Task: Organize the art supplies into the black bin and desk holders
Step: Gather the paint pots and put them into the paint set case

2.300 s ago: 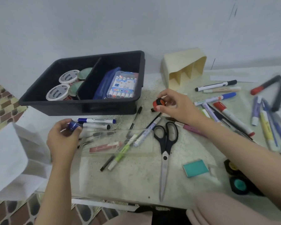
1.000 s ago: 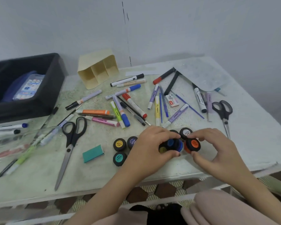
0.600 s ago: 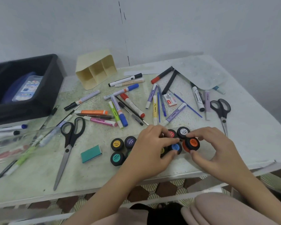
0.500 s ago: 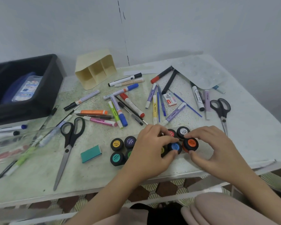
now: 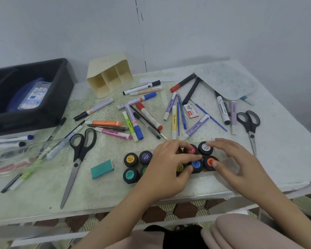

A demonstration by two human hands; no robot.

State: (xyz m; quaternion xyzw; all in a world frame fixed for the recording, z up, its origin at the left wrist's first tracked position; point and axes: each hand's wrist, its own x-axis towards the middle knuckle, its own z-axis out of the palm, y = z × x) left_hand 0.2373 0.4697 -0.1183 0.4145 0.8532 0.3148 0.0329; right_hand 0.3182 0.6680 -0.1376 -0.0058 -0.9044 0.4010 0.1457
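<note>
Littering speckled table [image 5: 106, 191], markers [image 5: 149, 116], grey wall [image 5: 223, 29]

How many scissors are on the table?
2. The left scissors lie left of the paint pots; the right scissors lie by the table's right edge. None seem hidden.

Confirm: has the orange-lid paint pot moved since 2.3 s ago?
Yes. The orange-lid paint pot went from in front of the cream desk holder to the table's near edge, beside the white-lid pot, under the right hand.

2 forearms reach up from bottom of frame.
At center, left hand [image 5: 169, 166] pinches blue-lidded pot [image 5: 196, 164]; right hand [image 5: 241, 166] fingers spread, relaxed.
</note>
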